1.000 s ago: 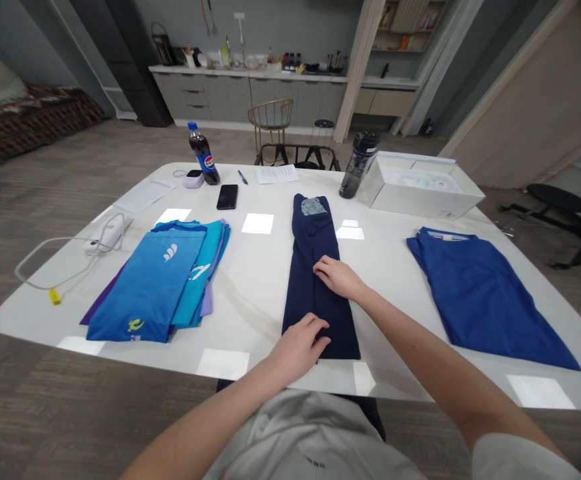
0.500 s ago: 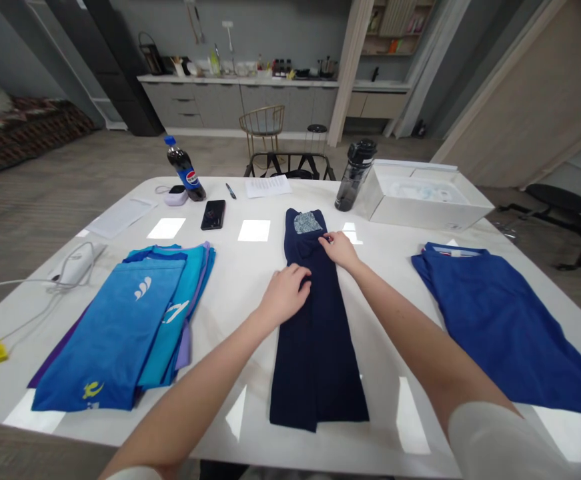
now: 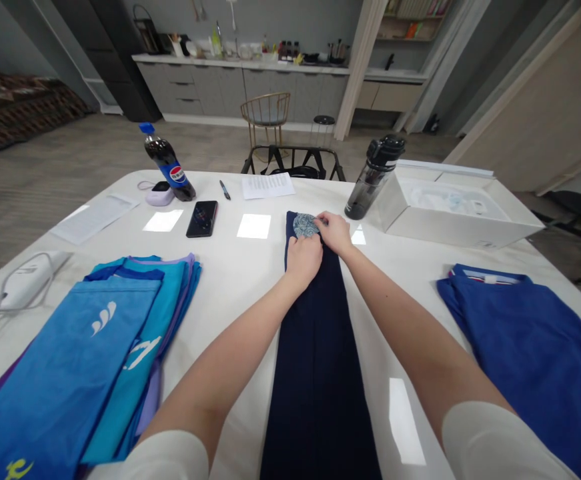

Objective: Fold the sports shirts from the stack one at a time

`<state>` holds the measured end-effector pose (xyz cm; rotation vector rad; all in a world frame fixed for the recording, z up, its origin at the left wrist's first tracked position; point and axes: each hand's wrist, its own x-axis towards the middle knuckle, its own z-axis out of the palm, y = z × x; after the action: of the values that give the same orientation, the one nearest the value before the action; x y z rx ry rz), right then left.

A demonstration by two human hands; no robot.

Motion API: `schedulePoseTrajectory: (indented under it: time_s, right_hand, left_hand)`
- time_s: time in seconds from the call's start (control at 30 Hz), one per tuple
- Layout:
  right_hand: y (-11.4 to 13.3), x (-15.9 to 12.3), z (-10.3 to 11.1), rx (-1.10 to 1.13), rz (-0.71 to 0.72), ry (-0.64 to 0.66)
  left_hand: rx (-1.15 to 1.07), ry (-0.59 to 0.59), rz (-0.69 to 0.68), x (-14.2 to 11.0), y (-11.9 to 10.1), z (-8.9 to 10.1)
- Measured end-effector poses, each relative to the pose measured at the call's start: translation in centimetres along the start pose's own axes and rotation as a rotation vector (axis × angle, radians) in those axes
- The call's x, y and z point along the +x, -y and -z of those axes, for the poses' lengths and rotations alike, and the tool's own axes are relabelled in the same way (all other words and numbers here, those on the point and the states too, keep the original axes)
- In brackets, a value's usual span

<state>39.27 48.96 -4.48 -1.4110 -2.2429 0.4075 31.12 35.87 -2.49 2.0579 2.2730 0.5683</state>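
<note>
matt navy cloth (image 3: 317, 400) on glossy white tabletop (image 3: 230, 267).

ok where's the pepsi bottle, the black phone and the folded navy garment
pepsi bottle (image 3: 176, 174), head view, on the blue label
black phone (image 3: 202, 219), head view, on its dark screen
folded navy garment (image 3: 319, 393), head view, on the middle of its long folded body

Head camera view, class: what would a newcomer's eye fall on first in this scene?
The long navy garment down the middle of the white table stands out first, with the left hand and right hand at its far end beside a patterned patch. Bright blue folded clothes flank it: a stack at left, a shirt at right.
</note>
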Motion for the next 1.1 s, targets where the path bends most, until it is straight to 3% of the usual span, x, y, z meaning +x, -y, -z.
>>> schedulePoseTrajectory:
  time_s: [0.17,0.23,0.33,0.4,0.63,0.77,0.93,1.1]
  right_hand:
    - [0.0,2.6,-1.0,-0.045,0.013,0.08]
    - [-0.3,2.5,-1.7,-0.08,-0.002,0.107]
    - [-0.4,0.6,-2.0,-0.109,0.045,-0.024]
    - [-0.4,-1.7,-1.4,-0.127,0.136,-0.065]
    - [-1.5,-13.3,1.9,-0.172,0.425,0.202]
    - [-1.9,-20.1,3.5,-0.166,0.485,0.32]
    - [-2.0,-26.8,5.4,-0.149,0.505,0.355]
    - [-2.2,-31.2,7.2,-0.132,0.497,0.332]
  left_hand:
    - [-0.095,-0.13,0.059,0.4,1.3,0.1]
    - [-0.07,-0.119,-0.054,-0.6,2.6,-0.3]
    - [-0.049,-0.017,-0.331,-2.9,4.9,-0.9]
    - [-0.045,0.056,-0.453,-4.7,6.3,-1.1]
    - [-0.067,0.163,-0.576,-11.3,8.2,0.2]
    - [-0.078,0.224,-0.597,-16.4,7.2,1.2]
    - [-0.102,0.246,-0.589,-22.6,5.1,2.1]
    - [-0.065,0.269,-0.662,-24.8,3.5,3.6]
